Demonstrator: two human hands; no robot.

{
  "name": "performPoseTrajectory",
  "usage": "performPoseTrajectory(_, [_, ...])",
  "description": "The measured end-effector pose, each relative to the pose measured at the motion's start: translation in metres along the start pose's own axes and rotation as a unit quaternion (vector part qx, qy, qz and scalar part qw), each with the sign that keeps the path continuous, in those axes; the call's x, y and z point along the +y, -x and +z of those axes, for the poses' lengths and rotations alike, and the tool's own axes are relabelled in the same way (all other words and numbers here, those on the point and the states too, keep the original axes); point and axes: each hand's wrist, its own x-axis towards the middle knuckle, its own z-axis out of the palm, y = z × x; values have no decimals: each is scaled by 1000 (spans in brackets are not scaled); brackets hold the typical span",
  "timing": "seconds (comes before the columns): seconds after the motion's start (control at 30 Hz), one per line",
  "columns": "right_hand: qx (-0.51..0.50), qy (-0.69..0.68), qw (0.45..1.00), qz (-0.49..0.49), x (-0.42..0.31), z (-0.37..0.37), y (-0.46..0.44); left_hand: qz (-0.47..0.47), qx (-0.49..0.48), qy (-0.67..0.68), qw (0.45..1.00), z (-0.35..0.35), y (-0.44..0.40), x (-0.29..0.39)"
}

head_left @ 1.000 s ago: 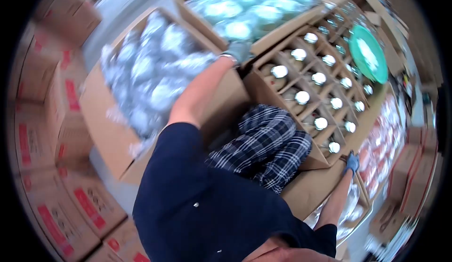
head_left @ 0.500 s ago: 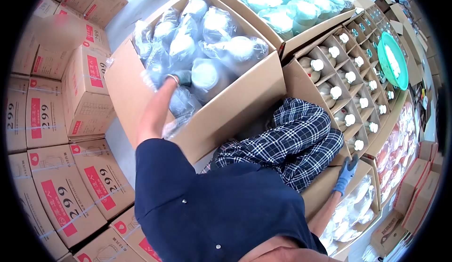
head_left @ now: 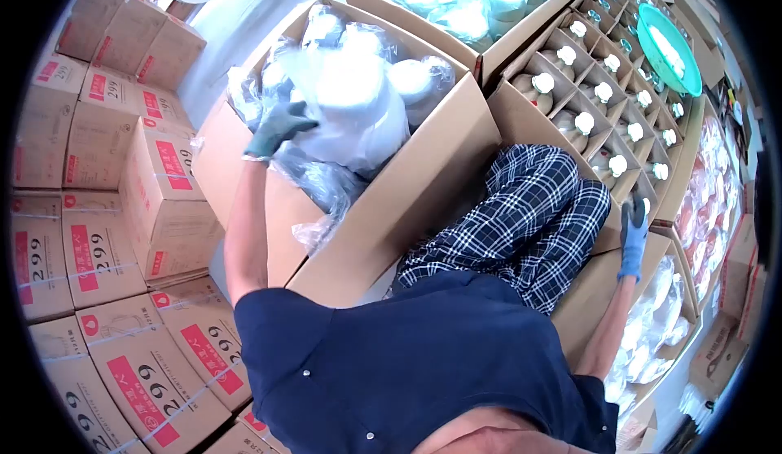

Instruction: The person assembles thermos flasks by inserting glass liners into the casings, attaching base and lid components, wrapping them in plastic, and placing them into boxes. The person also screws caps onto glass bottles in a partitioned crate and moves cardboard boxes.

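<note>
My left hand (head_left: 281,128), in a grey-green glove, is over a carton (head_left: 423,185) of white rounded items in clear plastic bags. Its fingers are apart, beside a large bagged white item (head_left: 350,95) that is blurred and stands higher than its neighbours. Crumpled clear plastic (head_left: 326,185) lies below that hand. My right hand (head_left: 632,234), in a blue and dark glove, is at the near corner of a divided carton. Its fingers are closed around the neck of a white-capped bottle (head_left: 648,204), which is mostly hidden.
Bottles with white caps (head_left: 584,124) stand in the cardboard compartments. A green basin (head_left: 668,50) rests on the far compartments. Behind is a carton of bluish bagged items (head_left: 489,2). Stacked cartons (head_left: 147,356) line the left; bagged white items (head_left: 656,323) fill a box at right.
My left hand has come off the bagged items, and its fingers have spread. The large bagged item has shifted up. My right hand has moved from the carton edge to a bottle cap.
</note>
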Motion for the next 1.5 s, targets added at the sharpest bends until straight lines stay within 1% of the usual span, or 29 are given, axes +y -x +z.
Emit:
performPoseTrajectory(0.07, [31, -42, 997, -52, -56, 3, -13, 64, 116, 350, 927, -8, 48, 59])
performPoseTrajectory(0.13, [14, -257, 960, -113, -94, 27, -29, 202, 89, 542, 811, -23, 74, 94])
performPoseTrajectory(0.17, [-35, -313, 943, -103, -135, 26, -24, 311, 224, 330, 863, -19, 81, 113])
performPoseTrajectory(0.2, [-82, -368, 921, -95, -179, 23, -18, 383, 305, 114, 864, -8, 85, 127])
performPoseTrajectory(0.23, [-122, -417, 895, -96, -203, 32, -20, 424, 415, -87, 800, 4, 89, 140])
performPoseTrajectory(0.27, [-160, -464, 866, -97, -219, 38, -25, 454, 428, -156, 766, 24, 89, 158])
performPoseTrajectory(0.33, [-229, -586, 773, 77, -234, 36, -42, 499, 307, -169, 793, 89, 85, 188])
performPoseTrajectory(0.37, [-36, -445, 884, -137, -219, 31, -64, 513, 221, -165, 813, 125, 82, 202])
performPoseTrajectory(0.4, [158, -240, 900, -328, -195, 27, -89, 520, 128, -166, 828, 161, 79, 212])
performPoseTrajectory(0.5, [-19, -431, 874, -222, -110, -5, -119, 501, -105, -196, 836, 234, 67, 226])
performPoseTrajectory(0.53, [-167, -678, 716, 4, -89, -15, -119, 485, -150, -201, 837, 241, 57, 229])
performPoseTrajectory(0.57, [-154, -573, 802, -77, -72, -13, -110, 468, -188, -200, 840, 241, 44, 233])
performPoseTrajectory(0.6, [-117, -440, 877, -154, -50, -9, -102, 457, -208, -201, 841, 238, 27, 236])
performPoseTrajectory(0.63, [-63, -316, 921, -218, -58, -18, -87, 394, -204, -75, 893, 236, 17, 245])
performPoseTrajectory(0.7, [-163, -519, 838, -39, -113, -34, -40, 287, -183, 153, 928, 224, -7, 271])
performPoseTrajectory(0.73, [-143, -502, 852, -44, -127, -43, -27, 250, -168, 252, 920, 219, -25, 287])
performPoseTrajectory(0.8, [-82, -413, 900, -114, -130, -42, -8, 345, -116, 353, 862, 222, -59, 313])
performPoseTrajectory(0.87, [-173, -590, 781, 114, -125, -38, 33, 429, -121, 366, 816, 228, -61, 349])
performPoseTrajectory(0.93, [-132, -454, 881, -33, -130, -31, 71, 432, -175, 385, 796, 241, -66, 373])
performPoseTrajectory(1.0, [-121, -422, 898, 12, -139, -30, 111, 467, -214, 353, 782, 258, -73, 392])
performPoseTrajectory(1.13, [-116, -440, 889, 43, -130, -35, 133, 300, -447, 476, 695, 314, -111, 412])
performPoseTrajectory(1.2, [-94, -511, 852, 60, -95, -48, 106, 326, -433, 349, 764, 335, -92, 415])
performPoseTrajectory(1.23, [-63, -525, 846, 66, -83, -56, 92, 185, -494, 451, 720, 348, -84, 398])
performPoseTrajectory(1.27, [7, -499, 864, 70, -78, -63, 78, 205, -494, 466, 705, 343, -59, 383])
performPoseTrajectory(1.3, [41, -538, 842, -2, -91, -74, 65, 225, -493, 479, 690, 334, -30, 363])
performPoseTrajectory(1.33, [76, -573, 812, -77, -119, -88, 53, 197, -493, 387, 754, 333, -33, 310])
performPoseTrajectory(1.37, [94, -560, 819, -83, -153, -97, 45, 244, -457, 336, 787, 336, -24, 274])
performPoseTrajectory(1.43, [90, -371, 918, -109, -158, -91, 25, 125, -459, 276, 835, 302, 35, 266])
performPoseTrajectory(1.5, [67, -329, 934, -125, -169, -86, 13, 57, -544, 289, 785, 266, 38, 258])
